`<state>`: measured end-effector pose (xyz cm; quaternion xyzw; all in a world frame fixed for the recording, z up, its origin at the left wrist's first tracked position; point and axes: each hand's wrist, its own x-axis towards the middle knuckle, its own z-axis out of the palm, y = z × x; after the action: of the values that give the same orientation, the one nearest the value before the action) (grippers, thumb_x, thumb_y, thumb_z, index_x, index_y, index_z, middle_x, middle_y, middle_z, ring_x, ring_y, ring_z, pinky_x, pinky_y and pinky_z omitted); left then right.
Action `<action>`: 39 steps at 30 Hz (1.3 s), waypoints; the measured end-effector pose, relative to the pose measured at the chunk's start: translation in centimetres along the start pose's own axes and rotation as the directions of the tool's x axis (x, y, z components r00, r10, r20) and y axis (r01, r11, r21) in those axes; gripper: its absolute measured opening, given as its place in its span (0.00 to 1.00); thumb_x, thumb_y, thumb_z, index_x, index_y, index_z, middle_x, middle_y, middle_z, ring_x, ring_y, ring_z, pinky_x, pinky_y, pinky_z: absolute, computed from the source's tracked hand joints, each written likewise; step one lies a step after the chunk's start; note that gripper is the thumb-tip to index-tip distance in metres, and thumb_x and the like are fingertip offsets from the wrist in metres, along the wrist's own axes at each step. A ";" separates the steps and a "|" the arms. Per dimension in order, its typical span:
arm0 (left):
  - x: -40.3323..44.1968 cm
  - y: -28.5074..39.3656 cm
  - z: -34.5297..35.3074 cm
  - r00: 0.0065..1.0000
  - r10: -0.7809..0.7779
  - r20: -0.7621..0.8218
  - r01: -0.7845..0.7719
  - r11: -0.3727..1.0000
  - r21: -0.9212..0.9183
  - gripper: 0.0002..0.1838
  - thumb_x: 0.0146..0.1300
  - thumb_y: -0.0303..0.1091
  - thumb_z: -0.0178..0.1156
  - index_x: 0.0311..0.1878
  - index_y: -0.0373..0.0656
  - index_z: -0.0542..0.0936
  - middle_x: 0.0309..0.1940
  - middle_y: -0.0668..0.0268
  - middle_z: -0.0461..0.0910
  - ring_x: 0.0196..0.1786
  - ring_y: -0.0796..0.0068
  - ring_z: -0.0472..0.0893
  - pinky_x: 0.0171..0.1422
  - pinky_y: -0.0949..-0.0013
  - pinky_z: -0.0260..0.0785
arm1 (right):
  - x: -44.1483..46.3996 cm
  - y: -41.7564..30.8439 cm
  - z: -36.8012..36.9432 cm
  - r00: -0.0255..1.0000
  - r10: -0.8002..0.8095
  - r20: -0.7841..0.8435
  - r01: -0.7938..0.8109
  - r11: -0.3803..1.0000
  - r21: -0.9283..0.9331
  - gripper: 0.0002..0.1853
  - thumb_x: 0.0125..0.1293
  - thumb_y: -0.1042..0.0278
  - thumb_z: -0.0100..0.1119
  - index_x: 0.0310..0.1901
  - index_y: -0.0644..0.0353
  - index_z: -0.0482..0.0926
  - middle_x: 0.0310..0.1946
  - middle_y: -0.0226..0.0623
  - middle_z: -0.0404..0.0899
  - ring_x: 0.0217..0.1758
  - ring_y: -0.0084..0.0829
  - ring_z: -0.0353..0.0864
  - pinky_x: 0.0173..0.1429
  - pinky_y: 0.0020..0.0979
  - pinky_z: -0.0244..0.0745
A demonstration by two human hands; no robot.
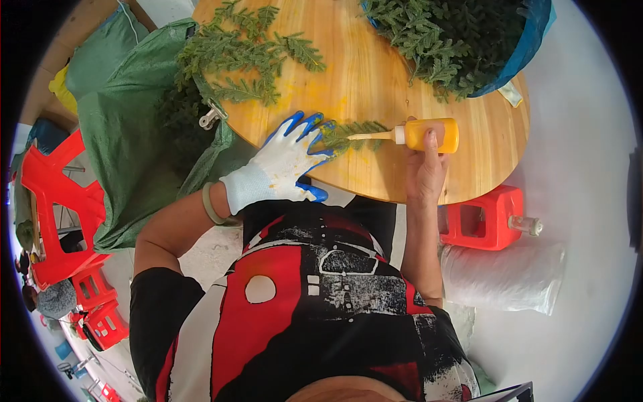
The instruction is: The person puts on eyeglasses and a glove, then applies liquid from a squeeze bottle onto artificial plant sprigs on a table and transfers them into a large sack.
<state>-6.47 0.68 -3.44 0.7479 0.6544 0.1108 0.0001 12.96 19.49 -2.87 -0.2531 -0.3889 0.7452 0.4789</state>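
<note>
My left hand (284, 157), in a white glove with blue fingertips, lies with spread fingers at the near edge of the round wooden table (375, 67). Its fingertips touch the left end of a small green sprig (365, 127). My bare right hand (427, 167) is wrapped round a yellow squeeze bottle (432, 136), which is tilted on its side. The bottle's long nozzle (372, 136) points left, with its tip over the sprig. Yellow smears mark the wood around it.
Green branches (248, 57) lie at the table's far left. A blue bag (529, 50) of branches stands at the far right. Green sacking (134, 120) with a metal clip (210, 118) hangs at the left. Red stools (492, 218) stand below.
</note>
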 end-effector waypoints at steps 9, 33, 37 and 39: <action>0.1 0.1 0.1 0.996 0.023 -0.090 -0.025 1.000 -0.018 0.40 0.51 0.68 0.60 0.58 0.46 0.81 0.66 0.50 0.68 0.73 0.45 0.61 0.79 0.42 0.47 | 0.0 0.0 -0.4 0.998 -0.054 -0.015 0.054 0.999 -0.003 0.18 0.68 0.70 0.64 0.55 0.68 0.74 0.49 0.48 0.81 0.52 0.35 0.83 0.57 0.28 0.79; 0.4 0.1 0.0 0.995 0.058 -0.084 -0.056 0.998 0.027 0.40 0.51 0.67 0.60 0.60 0.46 0.78 0.67 0.50 0.67 0.75 0.46 0.59 0.79 0.43 0.45 | 0.8 -1.6 -4.4 0.981 -0.123 -0.150 0.132 0.990 0.058 0.18 0.68 0.67 0.66 0.54 0.66 0.74 0.50 0.48 0.80 0.51 0.36 0.83 0.53 0.29 0.81; 0.5 0.3 -0.4 0.995 0.058 -0.084 -0.056 0.998 0.022 0.40 0.52 0.67 0.60 0.61 0.46 0.77 0.68 0.50 0.67 0.75 0.47 0.59 0.79 0.43 0.45 | 1.0 -1.9 -4.7 0.980 -0.127 -0.150 0.139 0.988 0.067 0.18 0.68 0.66 0.66 0.54 0.66 0.73 0.49 0.48 0.80 0.51 0.36 0.83 0.53 0.30 0.81; 0.6 0.5 -0.6 0.995 0.055 -0.080 -0.054 0.998 0.015 0.40 0.52 0.66 0.60 0.62 0.47 0.77 0.68 0.50 0.67 0.74 0.47 0.60 0.79 0.43 0.45 | 1.0 -2.1 -4.8 0.980 -0.129 -0.150 0.141 0.987 0.072 0.19 0.68 0.66 0.66 0.54 0.66 0.73 0.49 0.48 0.80 0.51 0.36 0.83 0.53 0.30 0.82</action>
<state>-6.05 1.08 -2.66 0.7604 0.6341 0.1365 -0.0337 17.18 22.54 -3.88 -0.2598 -0.3384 0.7060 0.5654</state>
